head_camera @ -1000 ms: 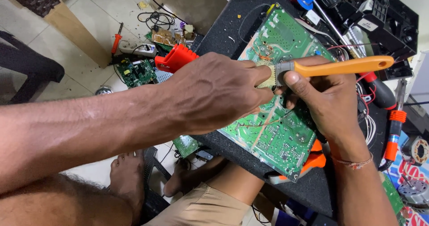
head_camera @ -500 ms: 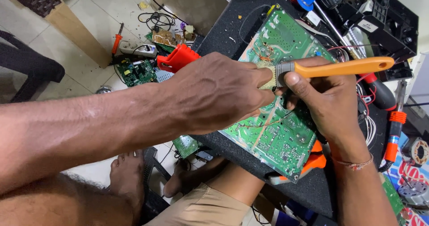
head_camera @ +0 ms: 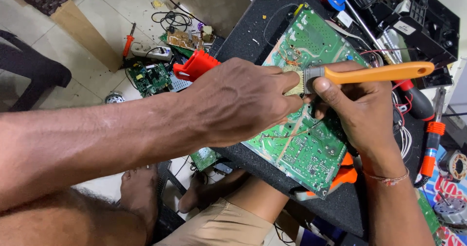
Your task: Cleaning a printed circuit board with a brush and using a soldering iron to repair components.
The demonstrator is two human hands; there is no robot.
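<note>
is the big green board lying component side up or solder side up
Solder side up: the board shows flat traces and solder points, no tall parts. The right hand holds the brush on it.

L hand point(head_camera: 238, 102) curled, palm down; R hand point(head_camera: 357, 112) pinch-gripped, fingertips meeting.

Electronics repair workshop, circuit boards point(head_camera: 306, 129), screwdrivers point(head_camera: 430, 144), cluttered black bench point(head_camera: 243, 36)

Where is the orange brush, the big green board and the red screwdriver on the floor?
Orange brush point(head_camera: 374, 72), head view, middle of handle.
Green board point(head_camera: 311, 148), head view, bare lower part.
Red screwdriver point(head_camera: 128, 40), head view, its handle.
</note>
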